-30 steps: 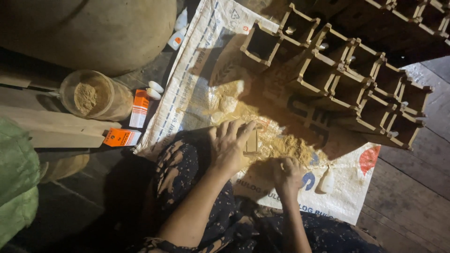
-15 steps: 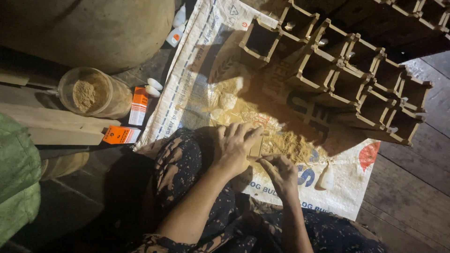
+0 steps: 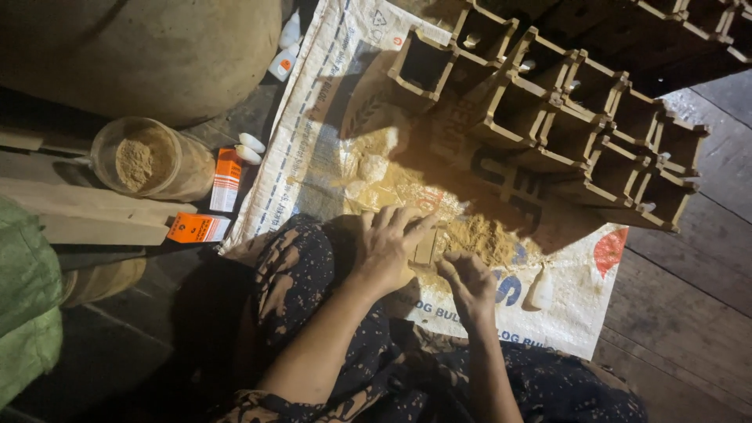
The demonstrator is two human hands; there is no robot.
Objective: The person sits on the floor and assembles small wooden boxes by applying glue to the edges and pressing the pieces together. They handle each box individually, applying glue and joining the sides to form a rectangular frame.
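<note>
- Small wooden piece (image 3: 427, 247): pale, flat-sided, block-like; lies on the sack sheet amid the powder, between the two hands. Its lower part is covered by fingers, so its full shape cannot be made out.
- Left hand (image 3: 385, 249): palm down, fingers spread and curled over the piece's left side, touching it.
- Right hand (image 3: 470, 280): knuckles up, fingers bent and closing on the piece's lower right edge; the fingertips are in shadow, so the exact grip cannot be told.
- Yellow powder (image 3: 478, 239): loose, grainy heap around the piece, brightly lit, with paler lumps further up.
- Sack sheet (image 3: 313, 133): woven white plastic, printed, laid flat on dark floorboards.
- Wooden frames (image 3: 580, 125): row of open square boxes, thin-walled, joined stepwise; upper end cut off by the picture's edge.
- Small white bottle (image 3: 539, 288): lying on the sheet, right of the hands.
- Clear jar (image 3: 153, 160): round, open, holding brown powder.
- Orange cartons (image 3: 225, 180): two, beside the jar.
- Patterned fabric (image 3: 298, 266): dark, mottled, over the person's lap.
</note>
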